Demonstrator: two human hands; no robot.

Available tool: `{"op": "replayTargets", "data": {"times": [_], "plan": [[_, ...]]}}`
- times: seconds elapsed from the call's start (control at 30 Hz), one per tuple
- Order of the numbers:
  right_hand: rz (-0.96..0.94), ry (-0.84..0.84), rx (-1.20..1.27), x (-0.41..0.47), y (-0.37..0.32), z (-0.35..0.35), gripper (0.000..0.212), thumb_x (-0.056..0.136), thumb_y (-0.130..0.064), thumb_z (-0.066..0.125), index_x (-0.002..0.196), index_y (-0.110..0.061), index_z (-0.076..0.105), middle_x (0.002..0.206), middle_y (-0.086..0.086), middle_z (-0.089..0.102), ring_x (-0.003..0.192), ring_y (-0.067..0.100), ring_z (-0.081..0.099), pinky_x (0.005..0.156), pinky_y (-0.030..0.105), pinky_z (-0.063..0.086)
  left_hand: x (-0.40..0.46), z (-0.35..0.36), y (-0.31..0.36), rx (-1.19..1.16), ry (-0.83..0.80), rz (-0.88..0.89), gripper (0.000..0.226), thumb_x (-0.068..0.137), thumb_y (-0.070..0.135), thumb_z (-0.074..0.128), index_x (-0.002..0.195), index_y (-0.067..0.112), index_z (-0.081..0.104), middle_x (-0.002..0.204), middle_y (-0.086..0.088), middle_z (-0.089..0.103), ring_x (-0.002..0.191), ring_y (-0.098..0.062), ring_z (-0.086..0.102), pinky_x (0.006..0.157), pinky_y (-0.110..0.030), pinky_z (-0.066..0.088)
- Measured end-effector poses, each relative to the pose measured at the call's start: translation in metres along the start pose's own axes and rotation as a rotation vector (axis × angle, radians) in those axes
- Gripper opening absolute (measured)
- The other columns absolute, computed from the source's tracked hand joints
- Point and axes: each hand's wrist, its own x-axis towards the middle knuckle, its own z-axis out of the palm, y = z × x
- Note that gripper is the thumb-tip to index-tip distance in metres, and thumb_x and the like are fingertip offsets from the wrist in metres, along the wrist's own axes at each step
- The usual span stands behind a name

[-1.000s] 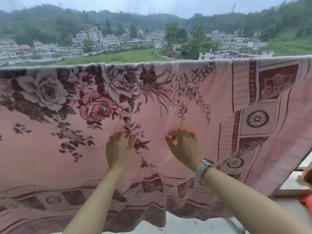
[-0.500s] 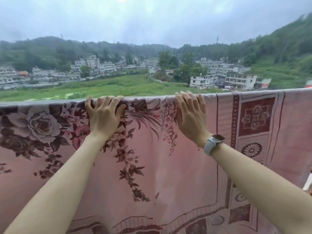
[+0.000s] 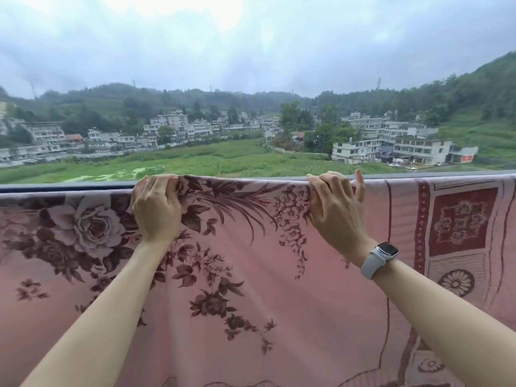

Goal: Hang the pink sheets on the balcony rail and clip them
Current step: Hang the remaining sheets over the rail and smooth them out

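A pink sheet (image 3: 251, 275) with dark red roses and a patterned border hangs over the balcony rail (image 3: 67, 187) and fills the lower half of the head view. My left hand (image 3: 156, 208) grips a bunch of the cloth at the top edge, fingers curled over the rail. My right hand (image 3: 335, 210), with a white watch on the wrist, grips the top edge further right, its little finger sticking up. No clip is visible.
The bare dark rail shows to the left of my left hand and as a thin strip at the right (image 3: 446, 174). Beyond it lie a green field (image 3: 223, 160), white buildings and wooded hills.
Both hands rose from the middle of the sheet to its top edge on the rail. Since half a second ago their flat fingers have curled and bunched the cloth. The view tilted upward.
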Motion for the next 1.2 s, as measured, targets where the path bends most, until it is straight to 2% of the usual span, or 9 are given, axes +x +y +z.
{"op": "replayTargets", "data": {"times": [0.07, 0.17, 0.27, 0.4, 0.57, 0.73, 0.93, 1.13, 1.2], "plan": [[-0.004, -0.005, 0.018, 0.002, -0.004, 0.0, 0.033, 0.089, -0.024, 0.038, 0.114, -0.012, 0.056, 0.103, 0.004, 0.06, 0.106, 0.019, 0.049, 0.11, 0.056, 0.011, 0.009, -0.007, -0.007, 0.017, -0.053, 0.004, 0.031, 0.094, 0.022, 0.047, 0.095, -0.003, 0.066, 0.092, -0.022, 0.068, 0.093, -0.037, 0.06, 0.094, -0.046, 0.038], [0.019, -0.031, 0.092, 0.007, -0.022, 0.001, 0.039, 0.088, -0.025, 0.034, 0.117, -0.01, 0.054, 0.108, 0.005, 0.061, 0.106, 0.022, 0.054, 0.111, 0.053, 0.012, 0.029, -0.022, -0.035, -0.135, -0.254, -0.179, 0.038, 0.094, 0.033, 0.045, 0.095, 0.004, 0.069, 0.074, -0.01, 0.067, 0.072, -0.022, 0.059, 0.074, -0.034, 0.045], [-0.027, -0.052, 0.171, 0.015, -0.05, 0.007, 0.042, 0.087, -0.026, 0.032, 0.12, -0.009, 0.052, 0.112, 0.007, 0.061, 0.105, 0.023, 0.056, 0.11, 0.05, 0.02, 0.034, -0.036, -0.056, -0.065, -0.423, -0.109, 0.026, 0.089, 0.024, 0.056, 0.101, 0.006, 0.069, 0.1, -0.009, 0.069, 0.098, -0.02, 0.059, 0.092, -0.035, 0.045], [-0.084, -0.127, 0.138, 0.016, -0.082, 0.018, 0.042, 0.087, -0.028, 0.033, 0.12, -0.013, 0.053, 0.107, 0.004, 0.062, 0.1, 0.023, 0.057, 0.103, 0.048, 0.029, 0.03, -0.032, -0.046, -0.159, -0.297, -0.191, 0.022, 0.085, 0.015, 0.061, 0.099, 0.0, 0.069, 0.101, -0.015, 0.069, 0.096, -0.021, 0.061, 0.087, -0.026, 0.044], [-0.135, -0.031, 0.074, 0.01, -0.075, 0.029, 0.029, 0.087, -0.019, 0.048, 0.115, -0.015, 0.056, 0.107, 0.001, 0.062, 0.101, 0.022, 0.056, 0.098, 0.04, 0.027, 0.04, -0.051, -0.074, 0.09, -0.006, -0.272, 0.029, 0.09, 0.019, 0.054, 0.104, -0.003, 0.066, 0.1, -0.029, 0.065, 0.093, -0.042, 0.06, 0.081, -0.04, 0.045], [-0.145, 0.091, 0.176, 0.022, -0.087, 0.029, 0.013, 0.079, -0.009, 0.062, 0.09, -0.015, 0.065, 0.091, -0.001, 0.066, 0.088, 0.02, 0.055, 0.082, 0.035, 0.029, 0.04, -0.059, -0.097, 0.15, 0.124, -0.282, 0.031, 0.092, 0.02, 0.05, 0.105, -0.004, 0.064, 0.105, -0.028, 0.064, 0.101, -0.041, 0.054, 0.09, -0.045, 0.037], [-0.202, 0.15, 0.237, -0.001, -0.077, 0.031, 0.018, 0.077, -0.005, 0.061, 0.091, -0.014, 0.069, 0.084, 0.003, 0.062, 0.084, 0.018, 0.045, 0.075, 0.034, 0.03, -0.004, -0.054, -0.126, 0.174, 0.123, -0.164, 0.031, 0.092, 0.024, 0.046, 0.094, 0.001, 0.068, 0.101, -0.015, 0.067, 0.095, -0.035, 0.055, 0.083, -0.043, 0.041], [-0.262, 0.039, 0.232, -0.017, -0.064, 0.02, 0.026, 0.08, -0.007, 0.051, 0.101, -0.011, 0.065, 0.089, 0.003, 0.065, 0.085, 0.019, 0.049, 0.071, 0.034, 0.044, 0.0, -0.062, -0.101, 0.177, 0.123, -0.288, 0.024, 0.087, 0.021, 0.051, 0.1, 0.006, 0.064, 0.117, -0.016, 0.053, 0.113, -0.033, 0.042, 0.102, -0.047, 0.025], [-0.251, 0.075, 0.25, -0.015, -0.057, 0.006, 0.032, 0.078, -0.004, 0.051, 0.108, -0.012, 0.06, 0.094, 0.004, 0.064, 0.087, 0.019, 0.049, 0.074, 0.033, 0.04, -0.002, -0.054, -0.07, 0.186, 0.14, -0.118, 0.023, 0.086, 0.022, 0.049, 0.103, 0.011, 0.06, 0.117, -0.015, 0.053, 0.112, -0.03, 0.043, 0.101, -0.043, 0.022]]}}
